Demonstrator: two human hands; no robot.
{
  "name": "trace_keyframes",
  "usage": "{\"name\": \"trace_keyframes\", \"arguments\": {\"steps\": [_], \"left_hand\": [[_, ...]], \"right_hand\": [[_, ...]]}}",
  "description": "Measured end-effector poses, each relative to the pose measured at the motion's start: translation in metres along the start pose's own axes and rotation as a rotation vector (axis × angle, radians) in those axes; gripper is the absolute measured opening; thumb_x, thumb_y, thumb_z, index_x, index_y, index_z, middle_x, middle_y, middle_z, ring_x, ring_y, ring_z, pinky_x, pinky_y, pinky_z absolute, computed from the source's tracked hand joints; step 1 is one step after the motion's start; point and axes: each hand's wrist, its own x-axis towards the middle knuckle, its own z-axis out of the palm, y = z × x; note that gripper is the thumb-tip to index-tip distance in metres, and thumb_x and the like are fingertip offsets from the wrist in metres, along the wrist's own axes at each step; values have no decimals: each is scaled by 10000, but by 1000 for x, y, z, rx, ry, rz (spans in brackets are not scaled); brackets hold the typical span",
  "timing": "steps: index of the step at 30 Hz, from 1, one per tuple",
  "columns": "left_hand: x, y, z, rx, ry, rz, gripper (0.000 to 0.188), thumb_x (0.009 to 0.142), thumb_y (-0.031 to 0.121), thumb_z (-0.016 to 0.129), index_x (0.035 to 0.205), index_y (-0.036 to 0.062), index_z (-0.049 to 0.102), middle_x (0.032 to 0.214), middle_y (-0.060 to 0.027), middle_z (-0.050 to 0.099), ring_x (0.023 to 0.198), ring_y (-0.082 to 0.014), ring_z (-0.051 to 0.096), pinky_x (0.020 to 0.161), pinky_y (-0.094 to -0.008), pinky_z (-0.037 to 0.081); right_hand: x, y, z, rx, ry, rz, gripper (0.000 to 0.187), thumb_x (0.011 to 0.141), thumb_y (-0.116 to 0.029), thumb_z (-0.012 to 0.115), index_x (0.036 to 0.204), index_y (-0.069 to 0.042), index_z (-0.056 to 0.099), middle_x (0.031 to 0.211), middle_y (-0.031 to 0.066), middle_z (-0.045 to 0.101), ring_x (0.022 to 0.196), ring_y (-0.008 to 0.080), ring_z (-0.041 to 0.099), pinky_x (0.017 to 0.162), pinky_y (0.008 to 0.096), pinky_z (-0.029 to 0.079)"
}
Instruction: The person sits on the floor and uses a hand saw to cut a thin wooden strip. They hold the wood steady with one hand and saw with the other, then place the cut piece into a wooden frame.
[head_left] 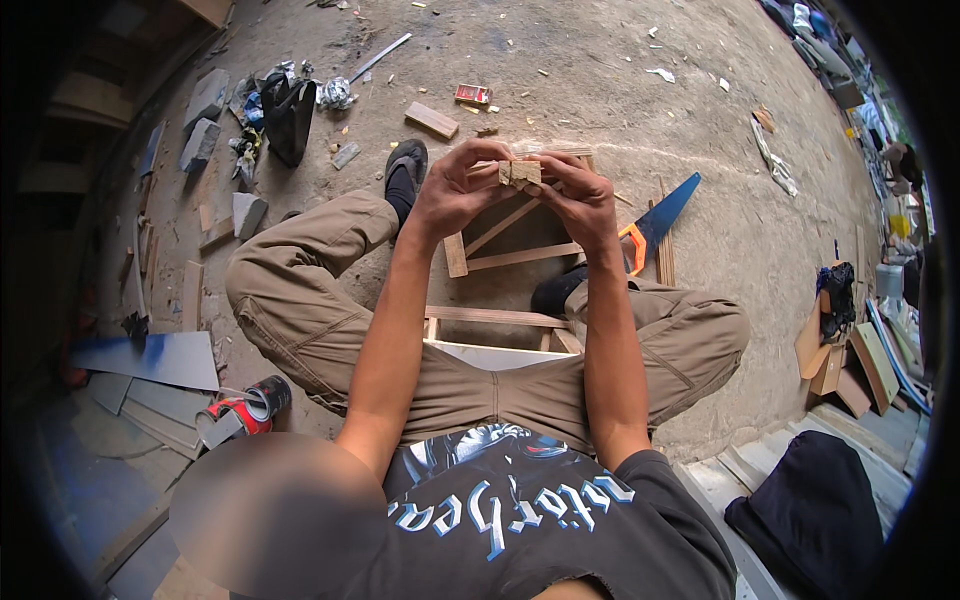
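Note:
Above the floor, straight out in front of me, two small wood pieces [519,173] are held side by side with their rough ends facing up. My left hand [458,190] pinches them from the left, while the fingers of my right hand [577,193] close on them from the right. Whether the pieces are joined or only pressed together I cannot tell. Beneath my hands lies a wooden frame [525,258] of thin strips with a diagonal brace, partly hidden by them. Beside my right forearm rests a handsaw [660,222] with a blue blade and orange handle.
A wood block [432,119] and a small red box [473,94] lie beyond my hands. At left are grey blocks [201,145], a black bag [288,118] and open cans [267,397]. Another wooden piece [500,317] sits between my legs. Dark cloth [810,510] lies lower right.

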Motion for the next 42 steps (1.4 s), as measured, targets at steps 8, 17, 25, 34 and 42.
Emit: {"name": "trace_keyframes", "arguments": {"steps": [8,17,25,34,42], "left_hand": [[5,-14,-6,236,421,15,384,818,82,776,1130,15,564,970,-55,650,892,-106,626,763,-236,542],[7,-27,-20,-187,624,-185,370,951,301,642,1188,30,557,1056,-36,637,861,-127,638,729,-266,532],[10,-37,0,-73,436,-257,340,929,181,668,1215,9,606,1006,-34,683,823,-82,646,697,-239,529],[36,-95,27,61,591,-483,340,864,205,748,1129,19,643,950,-22,694,762,-78,645,645,-238,518],[53,-129,71,104,354,-628,240,860,159,745,1056,80,630,960,2,679,867,-84,637,708,-263,526]], "right_hand": [[3,-12,-11,-267,-20,158,657,773,-208,818,1344,-40,539,1212,128,622,1083,199,617,885,323,525],[-13,21,29,-71,-182,426,515,927,-289,672,1337,-23,511,1055,106,672,873,113,609,773,290,517],[-33,48,17,668,-267,594,557,1014,-443,463,1337,8,509,1164,128,663,918,147,643,820,288,516],[-92,105,-144,-421,741,589,360,927,-313,628,1044,27,648,938,143,703,809,204,662,739,340,519],[-199,206,-186,-1139,771,797,716,813,-359,687,1297,110,446,1287,325,493,1236,439,461,1062,456,369]]}}
